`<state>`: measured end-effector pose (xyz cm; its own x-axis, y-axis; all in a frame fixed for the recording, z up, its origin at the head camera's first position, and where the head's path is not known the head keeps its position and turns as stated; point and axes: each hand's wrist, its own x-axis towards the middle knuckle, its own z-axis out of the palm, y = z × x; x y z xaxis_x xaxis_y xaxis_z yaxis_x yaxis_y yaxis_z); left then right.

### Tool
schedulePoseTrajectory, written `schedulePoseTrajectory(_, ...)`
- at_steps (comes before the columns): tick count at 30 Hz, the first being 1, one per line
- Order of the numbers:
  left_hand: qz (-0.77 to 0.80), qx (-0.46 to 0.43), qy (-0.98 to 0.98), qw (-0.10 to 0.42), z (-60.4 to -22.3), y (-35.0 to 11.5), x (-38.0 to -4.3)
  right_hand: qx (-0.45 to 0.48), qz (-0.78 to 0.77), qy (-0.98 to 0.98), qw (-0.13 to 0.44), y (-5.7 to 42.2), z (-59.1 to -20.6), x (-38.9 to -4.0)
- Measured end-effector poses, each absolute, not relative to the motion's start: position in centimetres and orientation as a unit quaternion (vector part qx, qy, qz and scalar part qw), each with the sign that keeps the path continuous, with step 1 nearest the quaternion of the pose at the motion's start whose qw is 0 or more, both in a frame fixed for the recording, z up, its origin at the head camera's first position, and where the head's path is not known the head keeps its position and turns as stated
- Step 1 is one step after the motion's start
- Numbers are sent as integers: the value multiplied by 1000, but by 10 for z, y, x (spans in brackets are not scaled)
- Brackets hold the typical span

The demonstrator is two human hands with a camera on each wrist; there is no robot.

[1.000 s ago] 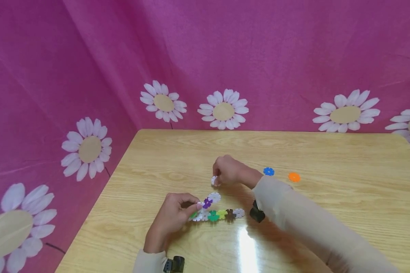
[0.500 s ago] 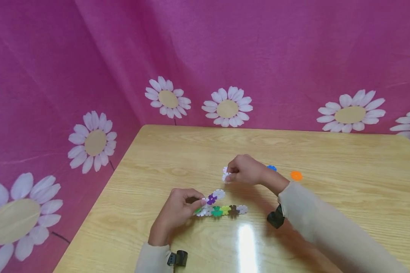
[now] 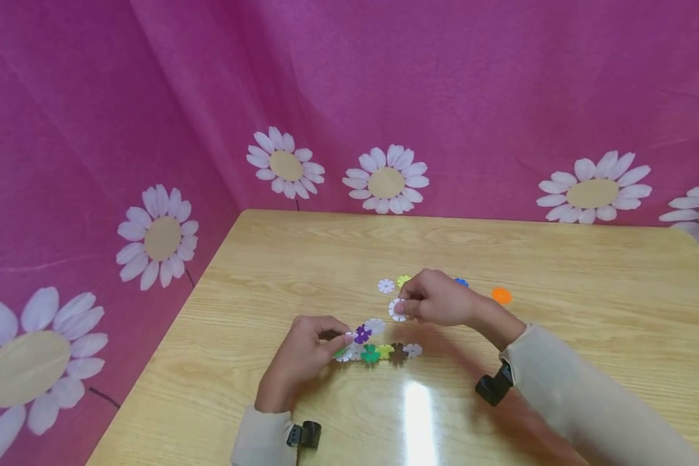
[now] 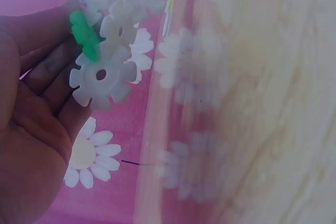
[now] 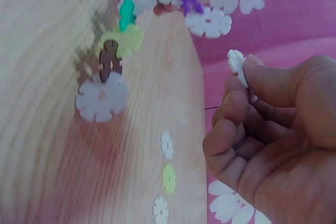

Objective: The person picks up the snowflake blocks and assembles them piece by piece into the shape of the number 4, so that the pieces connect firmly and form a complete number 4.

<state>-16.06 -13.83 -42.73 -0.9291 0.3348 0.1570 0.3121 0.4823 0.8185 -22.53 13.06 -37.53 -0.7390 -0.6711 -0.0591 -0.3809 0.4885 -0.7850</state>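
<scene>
In the head view my left hand (image 3: 303, 346) pinches a chain of slotted, flower-shaped interlocking discs between thumb and fingers. One branch has a purple disc (image 3: 362, 334) with a white disc (image 3: 375, 325) at its end. The other branch runs right through a green disc (image 3: 370, 353), a yellow one and a brown disc (image 3: 399, 353) to a whitish end disc (image 3: 413, 350). My right hand (image 3: 443, 298) pinches a single white disc (image 3: 395, 310), apart from the chain and just beyond the purple branch. The right wrist view shows this loose disc (image 5: 238, 66) nearly edge-on between thumb and finger.
Beyond my right hand, a white disc (image 3: 386, 285), a yellow disc (image 3: 404, 281) and a partly hidden blue disc (image 3: 461, 283) lie on the wooden table (image 3: 303, 259). An orange disc (image 3: 501, 295) lies farther right. A pink flowered cloth (image 3: 472, 97) hangs behind the table.
My right hand has moved right with a white disc in its pinch, uncovering the loose white and yellow discs behind it. The left hand keeps hold of the chain with little movement.
</scene>
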Motion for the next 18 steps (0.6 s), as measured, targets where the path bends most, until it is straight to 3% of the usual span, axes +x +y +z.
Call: schedulePoseTrajectory(18, 476, 208, 854, -7, -426, -132, -158, -219, -465, 836, 195, 121, -377, -203)
